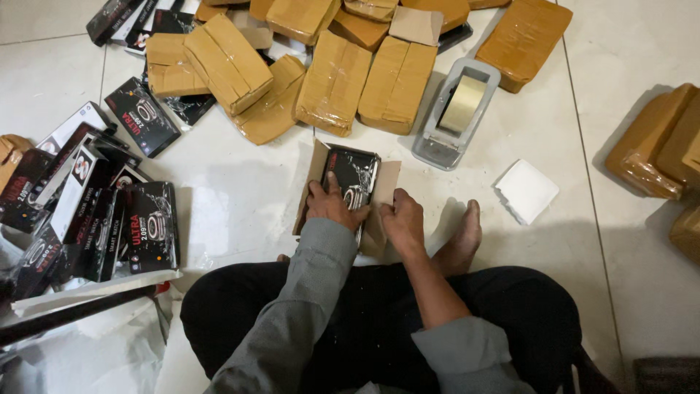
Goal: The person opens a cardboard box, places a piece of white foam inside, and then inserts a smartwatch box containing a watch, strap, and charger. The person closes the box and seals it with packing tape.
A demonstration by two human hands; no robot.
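— What are the hands doing over there?

— The person is sitting on the floor [240, 197], and both hands are working on one black box [351, 175]. It is lying in a sheet of cardboard [386, 191] right in front of the knees. The left hand [332, 206] is pressing down on the box's near end, fingers curled over it. The right hand [401, 219] is gripping the cardboard flap on the right side, folding it up against the box.

— So neither hand is lying flat and spread?

— No, both are closing on something: left on the box, right on the cardboard. A bare foot [461, 237] is sticking out just beside the right hand.

— What else is lying around?

— A grey tape dispenser [456, 113] is sitting just beyond the box, to the right. Behind it a heap of wrapped parcels [332, 80] in brown paper is spreading across the tiles. More brown parcels [656, 142] are resting well off to the right. A white pad [526, 191] is lying between the dispenser and those. To the left a pile of black boxes [95, 211] is leaning every which way.
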